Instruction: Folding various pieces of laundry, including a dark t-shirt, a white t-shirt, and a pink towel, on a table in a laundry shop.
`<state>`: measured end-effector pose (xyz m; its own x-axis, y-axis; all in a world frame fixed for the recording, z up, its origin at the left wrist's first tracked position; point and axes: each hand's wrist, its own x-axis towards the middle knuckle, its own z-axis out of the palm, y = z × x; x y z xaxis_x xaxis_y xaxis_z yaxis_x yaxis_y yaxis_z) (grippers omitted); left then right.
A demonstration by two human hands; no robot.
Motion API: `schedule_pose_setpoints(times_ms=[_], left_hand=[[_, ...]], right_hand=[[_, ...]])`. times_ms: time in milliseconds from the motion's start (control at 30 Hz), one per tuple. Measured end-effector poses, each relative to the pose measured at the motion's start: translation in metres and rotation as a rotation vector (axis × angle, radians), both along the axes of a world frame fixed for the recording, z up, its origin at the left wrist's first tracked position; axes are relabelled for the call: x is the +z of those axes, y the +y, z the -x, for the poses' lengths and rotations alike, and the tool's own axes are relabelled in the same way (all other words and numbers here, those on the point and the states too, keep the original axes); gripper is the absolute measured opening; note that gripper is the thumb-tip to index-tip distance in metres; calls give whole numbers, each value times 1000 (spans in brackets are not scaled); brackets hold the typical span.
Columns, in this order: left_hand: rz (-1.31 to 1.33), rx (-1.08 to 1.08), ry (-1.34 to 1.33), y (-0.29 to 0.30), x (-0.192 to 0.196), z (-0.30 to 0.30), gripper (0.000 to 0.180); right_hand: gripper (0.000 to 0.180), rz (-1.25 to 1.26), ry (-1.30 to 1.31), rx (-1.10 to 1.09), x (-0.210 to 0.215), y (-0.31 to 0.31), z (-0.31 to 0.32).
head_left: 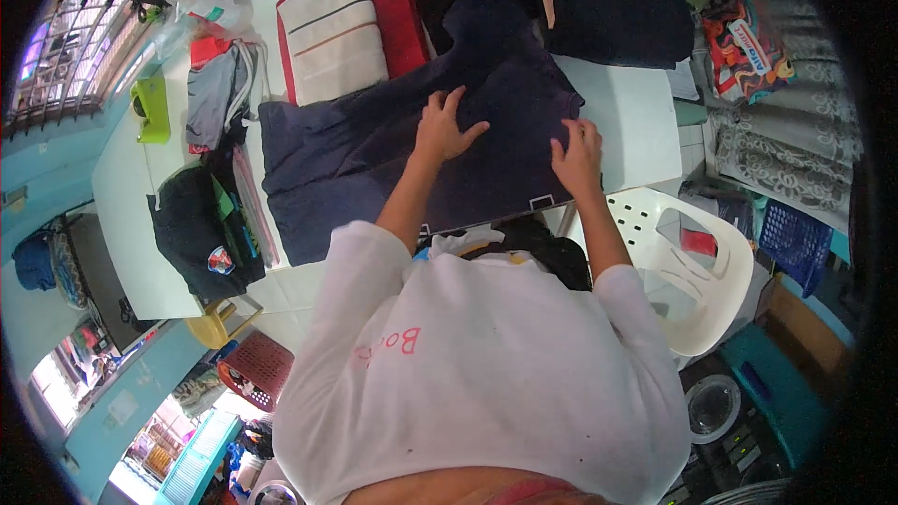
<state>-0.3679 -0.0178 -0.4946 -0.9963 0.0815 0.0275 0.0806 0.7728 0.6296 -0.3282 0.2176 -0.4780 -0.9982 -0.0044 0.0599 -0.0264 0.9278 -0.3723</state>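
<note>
A dark navy shirt (346, 168) lies spread across the white table in front of me, somewhat wrinkled. My left hand (444, 131) rests on the middle of it, fingers and thumb spread apart. At the shirt's right edge, near what looks like a sleeve opening, is my right hand (579, 157). Its fingers are slightly bent, with the thumb apart from them, and the fingertips touch the cloth or lie just over it. I see no fold of cloth gripped in either hand.
Behind the shirt lie a folded white-and-red striped towel (332, 37) and dark folded cloth (617, 5). Stacked clothes (220, 93) and a black garment (201, 224) sit left on the table (131, 224). A white plastic chair (730, 262) stands at the right.
</note>
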Motion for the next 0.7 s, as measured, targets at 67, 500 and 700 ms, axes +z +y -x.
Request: schedule_pose_setpoints(times_ms=[67,500,700], left_hand=[[-54,-12,-364,8,-1,18,52],[-11,-805,-247,26,13,-62,59],[44,-778,126,8,-16,-99,46]], right_hand=[[37,276,-252,-8,-4,-8,31],[102,1957,-961,-532,-6,14,11],[57,619,-610,-197,-38,27,-19]])
